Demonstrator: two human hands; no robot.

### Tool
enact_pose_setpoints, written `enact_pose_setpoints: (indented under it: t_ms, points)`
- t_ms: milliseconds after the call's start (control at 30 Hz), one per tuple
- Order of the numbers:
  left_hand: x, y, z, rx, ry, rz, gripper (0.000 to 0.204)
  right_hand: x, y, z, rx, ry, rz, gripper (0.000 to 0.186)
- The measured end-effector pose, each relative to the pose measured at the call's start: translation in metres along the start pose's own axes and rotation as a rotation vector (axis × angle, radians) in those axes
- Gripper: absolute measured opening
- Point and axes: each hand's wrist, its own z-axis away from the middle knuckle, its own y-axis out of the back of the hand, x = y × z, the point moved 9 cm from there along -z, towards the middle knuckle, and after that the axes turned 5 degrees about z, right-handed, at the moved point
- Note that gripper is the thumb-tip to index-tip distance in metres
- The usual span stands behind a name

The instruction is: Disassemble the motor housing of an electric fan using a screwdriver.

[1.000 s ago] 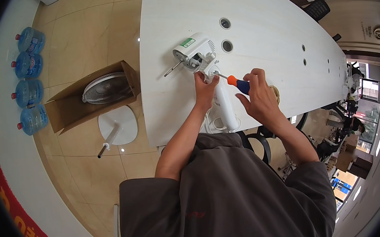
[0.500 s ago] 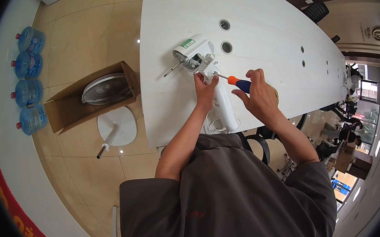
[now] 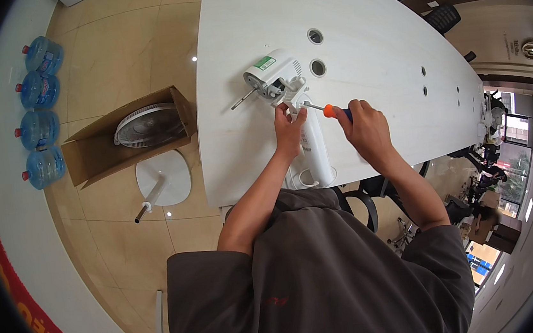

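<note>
A white electric fan body [image 3: 317, 155] lies on the table, its motor head [image 3: 279, 64] pointing away with a bare metal shaft sticking out to the left. My left hand [image 3: 288, 135] is closed around the neck joint below the motor, thumb close to the screw spot. In my right hand [image 3: 369, 134] is a screwdriver [image 3: 329, 111] with an orange and dark blue handle. Its tip meets the neck joint beside my left thumb; the screw itself is too small to make out. My right fingers wrap the handle and hide most of it.
The white table [image 3: 370, 41] has round cable holes. On the floor to the left stand an open cardboard box [image 3: 96, 158] holding a fan grille [image 3: 147, 125], a white fan base [image 3: 178, 178] with a pole, and several blue water bottles [image 3: 39, 129]. Chairs [image 3: 363, 207] are tucked at the near edge.
My right hand has closed round the screwdriver handle, where its fingers were spread apart before. The left hand and the fan body have barely shifted.
</note>
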Motion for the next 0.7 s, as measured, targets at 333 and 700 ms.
enact_pose_setpoints:
  t_ms: [333, 700]
  points:
    - [0.004, 0.005, 0.002, 0.065, 0.003, -0.036, 0.048, -0.004, 0.012, 0.007, -0.102, 0.168, -0.146, 0.035]
    - [0.005, 0.004, 0.000, 0.045, -0.040, -0.058, 0.050, 0.007, -0.007, -0.007, -0.233, -0.047, 0.105, 0.029]
